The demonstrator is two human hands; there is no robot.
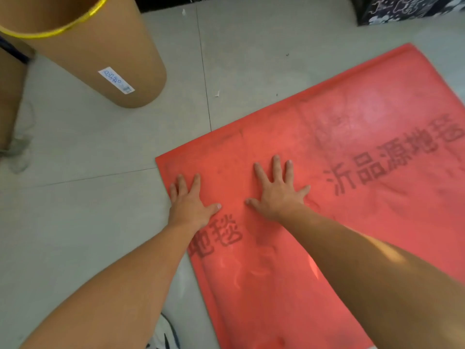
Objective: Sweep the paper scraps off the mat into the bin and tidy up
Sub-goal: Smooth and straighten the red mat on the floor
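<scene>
A red mat [352, 222] with dark printed characters lies flat on the grey tiled floor, its near-left corner in front of me. My left hand [190, 204] rests palm down at the mat's left edge, fingers spread, holding nothing. My right hand [278, 190] presses flat on the mat just to the right, fingers also spread. A tall brown cardboard drum [100, 54] with a yellow rim and a white label stands at the upper left and serves as the bin. Two small white paper scraps [217, 93] lie on the floor beyond the mat; I see none on the mat.
A second brown cylinder [10, 96] stands at the far left edge with crumpled grey material at its foot. A dark patterned object [402, 8] sits at the top right. A white and dark shoe [166, 333] shows at the bottom, near the mat's left edge.
</scene>
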